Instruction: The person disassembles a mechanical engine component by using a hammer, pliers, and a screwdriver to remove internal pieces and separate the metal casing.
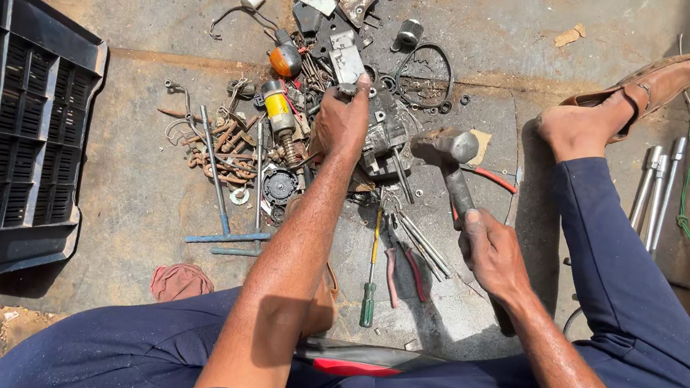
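the right hand (491,254) is clamped on a hammer (452,159) raised beside the grey engine part (383,137), which lies on the concrete floor (135,186) among scrap. the left hand (343,119) grips a punch (347,91) against it. keep the punch steady and strike squarely.

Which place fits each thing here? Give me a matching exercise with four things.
Things:
1. hammer
2. green-handled screwdriver
3. black crate
4. orange indicator lamp

Places:
A. far left on the floor
B. in the right hand
C. above the left hand, among the parts
D. lying between the forearms

Pairs: 1-B, 2-D, 3-A, 4-C
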